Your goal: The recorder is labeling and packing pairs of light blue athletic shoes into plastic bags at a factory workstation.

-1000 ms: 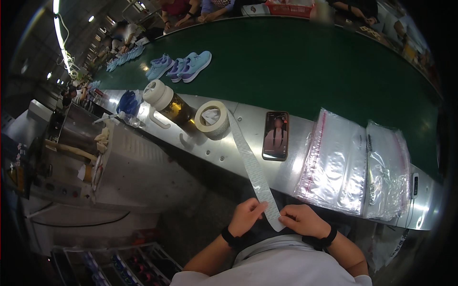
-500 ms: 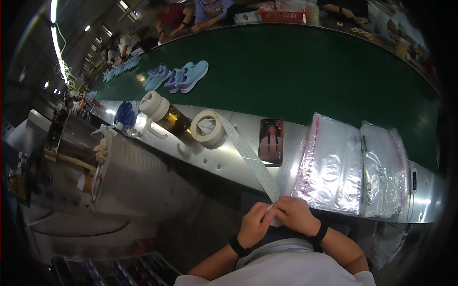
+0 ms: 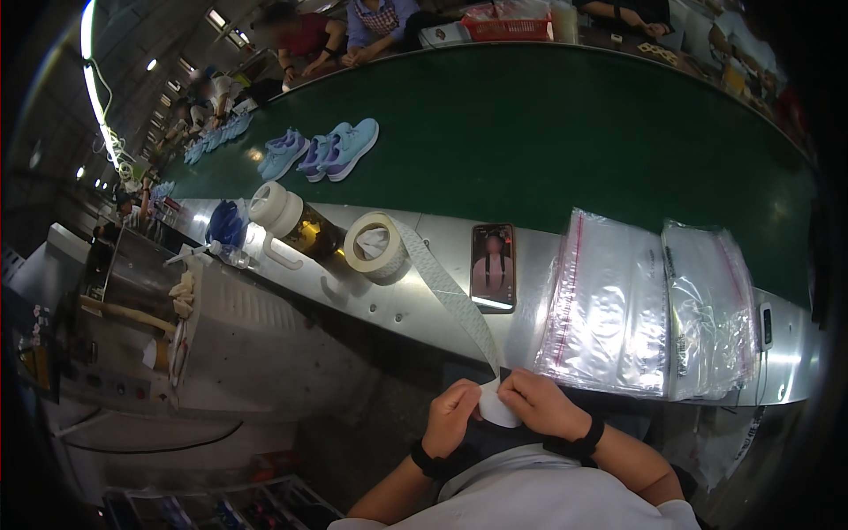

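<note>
Tape strip (image 3: 450, 296), white, patterned, taut

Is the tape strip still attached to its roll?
Attached: the strip runs unbroken from the roll to both hands' fingers.

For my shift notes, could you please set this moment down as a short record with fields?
left hand: left hand pinches the white tape end
right hand: right hand grips the same tape end
tape: strip runs from the hands up to the tape roll on the metal ledge
ledge, right: phone, clear plastic bags
ledge, left: bottle with white cap
belt: green conveyor carries blue shoes
</note>
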{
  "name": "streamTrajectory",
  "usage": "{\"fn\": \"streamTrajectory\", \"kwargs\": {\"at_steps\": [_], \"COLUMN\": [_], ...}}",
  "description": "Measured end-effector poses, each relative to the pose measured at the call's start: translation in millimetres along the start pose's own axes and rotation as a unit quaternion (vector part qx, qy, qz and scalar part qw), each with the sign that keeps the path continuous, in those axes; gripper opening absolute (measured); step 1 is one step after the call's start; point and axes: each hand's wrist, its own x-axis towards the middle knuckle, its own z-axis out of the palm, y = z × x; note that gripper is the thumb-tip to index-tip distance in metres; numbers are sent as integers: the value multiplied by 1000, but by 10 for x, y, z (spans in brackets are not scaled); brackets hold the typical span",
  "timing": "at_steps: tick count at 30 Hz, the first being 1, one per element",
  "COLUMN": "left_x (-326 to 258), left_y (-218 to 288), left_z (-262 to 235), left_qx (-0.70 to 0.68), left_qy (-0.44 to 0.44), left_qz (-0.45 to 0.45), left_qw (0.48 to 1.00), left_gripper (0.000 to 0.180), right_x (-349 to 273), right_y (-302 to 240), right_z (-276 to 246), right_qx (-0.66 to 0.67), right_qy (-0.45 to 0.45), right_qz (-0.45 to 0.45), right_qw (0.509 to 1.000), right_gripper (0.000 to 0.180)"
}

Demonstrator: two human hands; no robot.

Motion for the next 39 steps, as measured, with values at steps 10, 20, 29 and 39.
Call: {"fn": "streamTrajectory", "kwargs": {"at_steps": [10, 20, 29, 39], "left_x": [204, 585, 571, 753], "left_y": [211, -64, -70, 135], "left_z": [-137, 565, 524, 549], "left_qx": [158, 458, 462, 419], "left_qy": [118, -266, -268, -296], "left_qz": [141, 309, 277, 206], "left_qw": [970, 790, 798, 833], "left_gripper": [18, 48, 48, 39], "right_x": [-296, -109, -156, -355], "right_y": [-103, 434, 473, 615], "right_z": [-291, -703, -702, -858], "right_qx": [-170, -465, -374, -307], "right_qy": [14, 309, 374, 404], "right_qz": [4, 75, 25, 16], "right_qw": [985, 826, 848, 862], "right_gripper": [14, 42, 22, 8]}}
